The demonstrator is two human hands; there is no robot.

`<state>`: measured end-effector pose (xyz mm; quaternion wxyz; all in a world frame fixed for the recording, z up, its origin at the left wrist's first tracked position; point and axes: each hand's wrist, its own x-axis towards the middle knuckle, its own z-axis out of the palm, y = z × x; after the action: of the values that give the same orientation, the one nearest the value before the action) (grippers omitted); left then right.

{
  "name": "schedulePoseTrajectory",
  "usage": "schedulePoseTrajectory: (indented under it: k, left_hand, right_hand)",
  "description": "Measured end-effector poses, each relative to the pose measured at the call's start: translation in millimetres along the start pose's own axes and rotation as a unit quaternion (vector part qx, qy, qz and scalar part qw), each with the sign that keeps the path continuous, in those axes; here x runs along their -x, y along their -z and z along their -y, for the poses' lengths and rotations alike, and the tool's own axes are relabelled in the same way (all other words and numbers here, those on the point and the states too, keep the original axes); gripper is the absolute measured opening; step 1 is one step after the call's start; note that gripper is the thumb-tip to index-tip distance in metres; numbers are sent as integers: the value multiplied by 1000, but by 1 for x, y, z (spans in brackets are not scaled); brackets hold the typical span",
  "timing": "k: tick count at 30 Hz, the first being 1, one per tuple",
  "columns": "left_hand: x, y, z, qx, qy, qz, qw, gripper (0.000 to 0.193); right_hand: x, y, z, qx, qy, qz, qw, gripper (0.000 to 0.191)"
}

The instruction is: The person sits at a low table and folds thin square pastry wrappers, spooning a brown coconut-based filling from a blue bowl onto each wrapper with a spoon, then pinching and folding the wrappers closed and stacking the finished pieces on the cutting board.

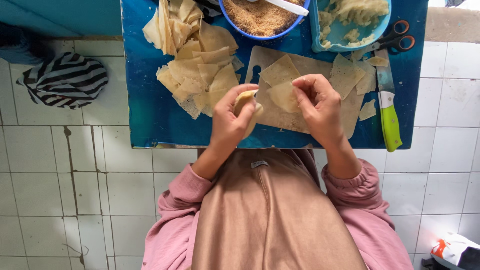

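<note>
Both hands closed: left [231,117] around filled dumpling [248,106], right [316,102] pinching wrapper [283,96]

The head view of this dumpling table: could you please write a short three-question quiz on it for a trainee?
1. True or false: the knife has a green handle.
2. Which hand holds the folded dumpling: A left hand, B right hand?
3. What lies beside the blue tub, near the table corner?

Key: 1 true. 2 A. 3 The scissors.
</note>
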<state>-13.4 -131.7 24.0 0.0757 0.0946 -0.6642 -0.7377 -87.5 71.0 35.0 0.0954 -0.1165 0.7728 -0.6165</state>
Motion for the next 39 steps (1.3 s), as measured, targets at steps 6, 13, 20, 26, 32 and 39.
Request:
schedulePoseTrajectory:
  k: [6, 13, 20, 26, 32, 39]
  left_hand:
    - [-36, 15, -11, -121, -6, 174, 977, 39]
    - [-51, 5, -10, -272, 13, 136, 952, 24]
    - [-72, -10, 5, -405, -73, 48, 910, 30]
    - [-57, 6, 14, -166, -48, 30, 985, 25]
    - [-46, 3, 29, 222, 51, 104, 968, 19]
    - [-25, -3, 15, 180, 137, 105, 968, 25]
  right_hand:
    - [-8, 11, 11, -66, -37, 141, 987, 28]
    - [-27, -4, 0, 90, 33, 62, 994, 28]
    - [-36, -23, 0, 311, 193, -22, 931, 28]
    - [-31, -21, 12, 447, 231, -39, 863, 9]
    - [-17, -24, 17, 91, 75, 55, 991, 14]
    - [-11, -20, 2, -316, -60, 47, 946, 49]
